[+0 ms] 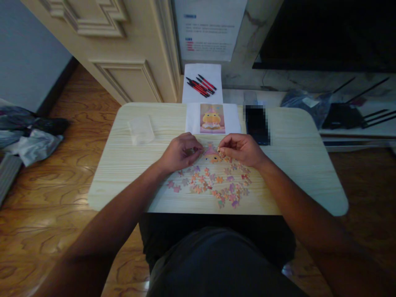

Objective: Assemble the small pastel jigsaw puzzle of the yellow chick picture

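Nearest the counter's [130, 181] front edge: loose scatter of small pink, orange and purple cardboard jigsaw pieces [213, 185], spread across the middle of the pale wood-grain top. Just behind the scatter, a small joined patch of puzzle [211, 154], pink over orange, sits between both hands. Left hand [181, 152] rests at the patch's left side, fingers curled in narrow, tips at the patch edge; can't tell if a piece is pinched there. Right hand [239, 149] at the patch's right side, thumb and forefinger pinched on one small jigsaw piece [219, 150], touching the patch. Toward the back edge: printed reference picture of a yellow duck-like figure on white paper [212, 118], centre; clear plastic bag [141, 130] to its left; black phone [257, 124] to its right. Beyond the counter, red-and-black pens [201, 86] on a white sheet [192, 95].
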A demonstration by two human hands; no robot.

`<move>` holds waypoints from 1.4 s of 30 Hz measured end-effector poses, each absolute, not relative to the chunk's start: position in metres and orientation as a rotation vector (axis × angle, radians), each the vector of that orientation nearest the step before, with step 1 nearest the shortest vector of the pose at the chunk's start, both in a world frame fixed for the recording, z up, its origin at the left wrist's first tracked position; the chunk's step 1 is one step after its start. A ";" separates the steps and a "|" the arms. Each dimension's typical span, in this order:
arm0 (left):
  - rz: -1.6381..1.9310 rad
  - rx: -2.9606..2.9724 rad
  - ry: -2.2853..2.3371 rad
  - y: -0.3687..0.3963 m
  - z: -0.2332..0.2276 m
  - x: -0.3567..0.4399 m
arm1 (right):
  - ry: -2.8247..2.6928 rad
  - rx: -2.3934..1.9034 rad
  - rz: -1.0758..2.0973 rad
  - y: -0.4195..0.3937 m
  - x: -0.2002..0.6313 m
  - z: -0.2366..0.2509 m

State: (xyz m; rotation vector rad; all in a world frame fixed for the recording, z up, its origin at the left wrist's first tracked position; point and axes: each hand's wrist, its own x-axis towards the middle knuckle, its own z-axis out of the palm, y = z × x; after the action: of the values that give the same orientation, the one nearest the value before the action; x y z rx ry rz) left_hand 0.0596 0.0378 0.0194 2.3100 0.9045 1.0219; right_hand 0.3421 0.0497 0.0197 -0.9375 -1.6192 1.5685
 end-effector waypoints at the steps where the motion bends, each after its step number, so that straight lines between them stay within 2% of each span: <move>1: 1.027 2.310 0.894 0.038 0.020 0.060 | -1.627 -0.925 1.585 0.049 0.342 0.020; 17: 0.989 2.492 0.731 0.033 0.016 0.063 | -1.603 -1.025 1.681 0.043 0.336 0.019; 28: 0.970 2.713 0.845 0.028 0.014 0.068 | -1.636 -1.027 1.680 0.039 0.332 0.018; 35: 0.899 2.621 0.824 0.030 0.015 0.063 | -1.737 -0.999 1.557 0.040 0.331 0.013; 42: 0.806 2.554 0.753 0.032 0.018 0.057 | -1.941 -0.997 1.294 0.039 0.329 0.017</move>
State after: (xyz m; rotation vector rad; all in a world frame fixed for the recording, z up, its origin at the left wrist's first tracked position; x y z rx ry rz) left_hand 0.0568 0.0320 0.0177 2.5538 0.7530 0.8061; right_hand 0.3286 0.0391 0.0173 -0.9972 -1.9406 1.2935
